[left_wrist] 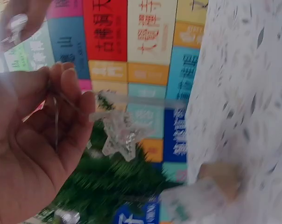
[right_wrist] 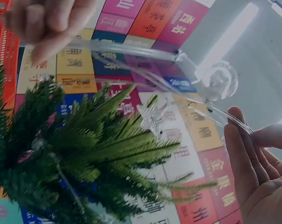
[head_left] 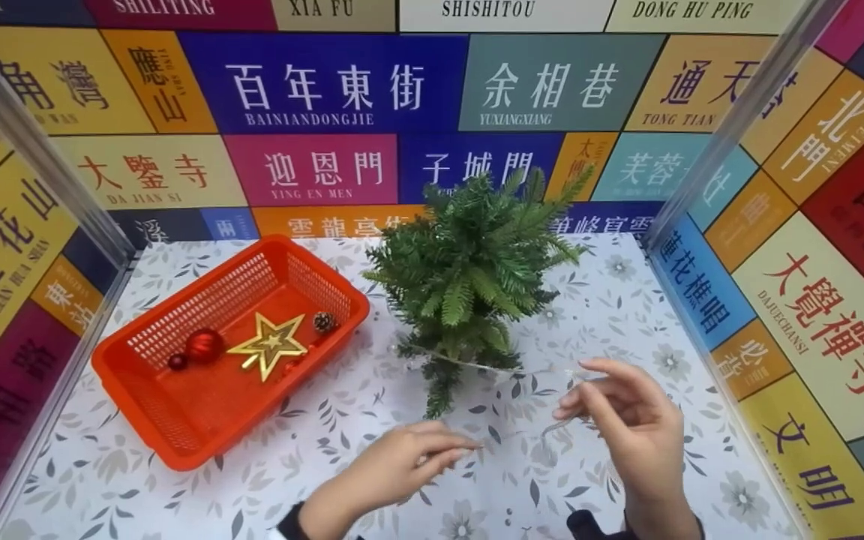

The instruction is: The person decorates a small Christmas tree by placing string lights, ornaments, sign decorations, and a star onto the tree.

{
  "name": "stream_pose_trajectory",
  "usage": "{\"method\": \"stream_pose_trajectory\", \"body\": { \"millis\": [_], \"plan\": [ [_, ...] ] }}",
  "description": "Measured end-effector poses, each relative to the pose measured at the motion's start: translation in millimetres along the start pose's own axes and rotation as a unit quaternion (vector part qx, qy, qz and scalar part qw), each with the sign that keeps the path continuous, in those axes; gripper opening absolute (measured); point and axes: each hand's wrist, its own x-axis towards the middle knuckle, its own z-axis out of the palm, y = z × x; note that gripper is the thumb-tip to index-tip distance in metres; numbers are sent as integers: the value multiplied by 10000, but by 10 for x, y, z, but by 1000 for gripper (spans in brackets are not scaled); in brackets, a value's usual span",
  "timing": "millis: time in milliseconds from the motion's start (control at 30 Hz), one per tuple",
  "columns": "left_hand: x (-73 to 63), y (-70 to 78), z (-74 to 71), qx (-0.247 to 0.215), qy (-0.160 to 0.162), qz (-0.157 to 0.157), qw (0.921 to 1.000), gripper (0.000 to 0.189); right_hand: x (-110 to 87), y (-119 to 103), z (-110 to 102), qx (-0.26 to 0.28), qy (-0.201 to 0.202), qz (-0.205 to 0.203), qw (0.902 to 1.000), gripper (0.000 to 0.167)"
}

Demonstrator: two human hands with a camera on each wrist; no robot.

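Thin, clear string with translucent star charms crosses a small, bushy green tree; left hand and right hand pinch it, fingers nearly together.

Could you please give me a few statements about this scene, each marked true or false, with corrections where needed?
1. The basket stands to the left of the tree in the head view. True.
2. The gold star hangs on the tree. False: the gold star lies in the basket.
3. The pine cone is inside the basket. True.
4. The right hand holds a red ball. False: the fingers of the right hand pinch a thin string.
5. The left hand also holds part of the string. True.
6. The tabletop is plain, without any pattern. False: the tabletop shows leaves and flowers on white.
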Motion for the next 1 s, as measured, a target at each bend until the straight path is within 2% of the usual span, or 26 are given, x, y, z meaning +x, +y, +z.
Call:
{"method": "stream_pose_trajectory", "body": {
  "millis": [100, 167, 300, 400, 500, 567, 633, 700, 767, 800, 900, 1000],
  "plan": [
    [-71, 27, -194, 317, 164, -131, 9993, 27, -51, 67, -98, -218, 239, 389, 9987, 25],
    [-103, 43, -308, 539, 386, -30, 9978, 26, -88, 106, -141, -360, 315, 620, 9969, 22],
    [-139, 78, -503, 979, 867, 545, 9899, 19, -169, 159, -214, -590, 330, 874, 9939, 18],
    [-132, 124, -663, 1238, 1099, 924, 9819, 15, -209, 181, -271, -726, 372, 988, 9918, 19],
    [-100, 210, -864, 1496, 1082, 1159, 9760, 16, -219, 217, -329, -1025, 460, 1097, 9876, 20],
    [-55, 279, -1007, 1673, 1059, 1376, 9705, 16, -209, 241, -360, -1420, 612, 1243, 9801, 20],
    [25, 352, -1131, 1675, 1099, 1664, 9655, 16, -190, 267, -385, -1926, 795, 1510, 9663, 17],
    [144, 420, -1234, 1628, 1299, 1894, 9596, 13, -156, 292, -399, -2275, 973, 1765, 9527, 13],
    [288, 489, -1313, 1481, 1514, 1991, 9568, 11, -110, 319, -412, -2483, 1068, 1836, 9451, 11],
    [365, 523, -1347, 1395, 1624, 1987, 9564, 11, -82, 334, -419, -2461, 1117, 1839, 9451, 11],
    [591, 607, -1437, 1286, 1930, 1900, 9540, 11, 15, 377, -435, -2245, 1228, 1628, 9529, 12],
    [806, 659, -1512, 1265, 2228, 1880, 9482, 13, 127, 417, -439, -1833, 1408, 1581, 9600, 12]
  ]
}}
